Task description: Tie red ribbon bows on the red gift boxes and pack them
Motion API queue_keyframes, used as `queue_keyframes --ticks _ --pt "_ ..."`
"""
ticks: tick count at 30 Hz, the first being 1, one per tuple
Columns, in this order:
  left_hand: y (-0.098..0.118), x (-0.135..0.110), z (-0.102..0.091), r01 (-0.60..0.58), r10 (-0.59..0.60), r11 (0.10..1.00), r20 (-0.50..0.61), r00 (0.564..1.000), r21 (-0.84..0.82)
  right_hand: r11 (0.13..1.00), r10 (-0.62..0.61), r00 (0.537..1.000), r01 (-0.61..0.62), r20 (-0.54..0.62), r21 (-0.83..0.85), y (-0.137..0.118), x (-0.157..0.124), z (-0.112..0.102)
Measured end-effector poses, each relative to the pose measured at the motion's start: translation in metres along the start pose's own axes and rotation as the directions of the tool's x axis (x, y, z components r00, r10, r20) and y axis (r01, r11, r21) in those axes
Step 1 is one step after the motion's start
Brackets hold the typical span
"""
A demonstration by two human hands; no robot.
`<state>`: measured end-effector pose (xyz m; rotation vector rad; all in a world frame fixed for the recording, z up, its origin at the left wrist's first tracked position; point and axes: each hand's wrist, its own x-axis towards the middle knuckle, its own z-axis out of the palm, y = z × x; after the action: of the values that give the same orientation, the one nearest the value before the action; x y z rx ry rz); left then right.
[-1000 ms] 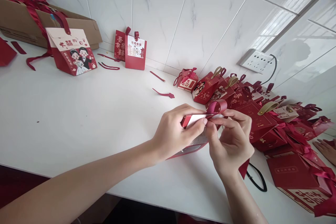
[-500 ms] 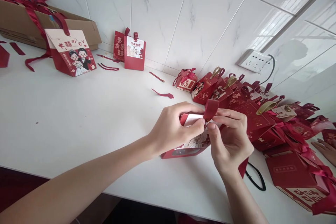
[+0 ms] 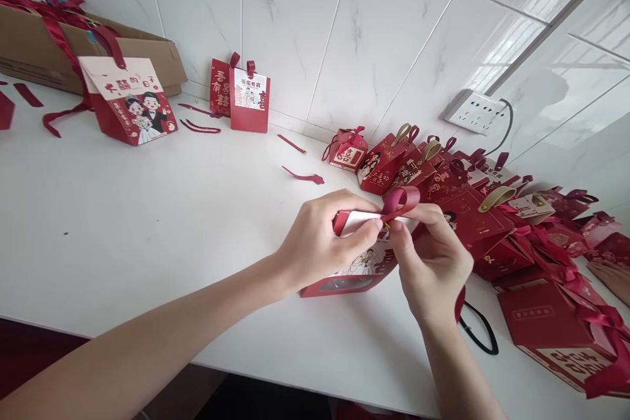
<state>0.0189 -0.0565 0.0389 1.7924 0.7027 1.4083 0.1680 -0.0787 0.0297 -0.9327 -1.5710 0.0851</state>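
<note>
A small red gift box [image 3: 352,275] with a cartoon couple on its front stands on the white counter [image 3: 147,223] in front of me. My left hand [image 3: 322,243] is closed on the box's white top flap. My right hand [image 3: 433,262] pinches the dark red ribbon loop [image 3: 401,200] that rises from the top of the box. Both hands meet over the box's upper edge.
Several finished red gift boxes [image 3: 472,210] lie in a heap at the right. A larger one [image 3: 130,105] stands at back left by a cardboard carton [image 3: 147,56]. Loose ribbon pieces [image 3: 302,176] lie on the counter. A wall socket [image 3: 475,111], a black cord [image 3: 480,331] and another person's hand [image 3: 610,275] are at right.
The box has been stood more upright and its cartoon front now shows. The ribbon loop went from flat to upright and back to a curved loop between my fingers.
</note>
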Motion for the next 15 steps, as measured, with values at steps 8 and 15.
queue_keyframes --ticks 8,15 --pt "-0.0010 -0.0022 0.0028 0.007 -0.005 0.999 -0.054 0.999 0.049 1.000 0.019 1.000 -0.019 0.021 0.022 0.0019 0.0012 -0.0010" --pt "-0.0009 -0.0022 0.0037 -0.002 0.008 0.998 -0.092 0.996 0.066 1.000 0.010 0.998 -0.012 0.068 0.022 0.0004 0.0020 -0.0039"
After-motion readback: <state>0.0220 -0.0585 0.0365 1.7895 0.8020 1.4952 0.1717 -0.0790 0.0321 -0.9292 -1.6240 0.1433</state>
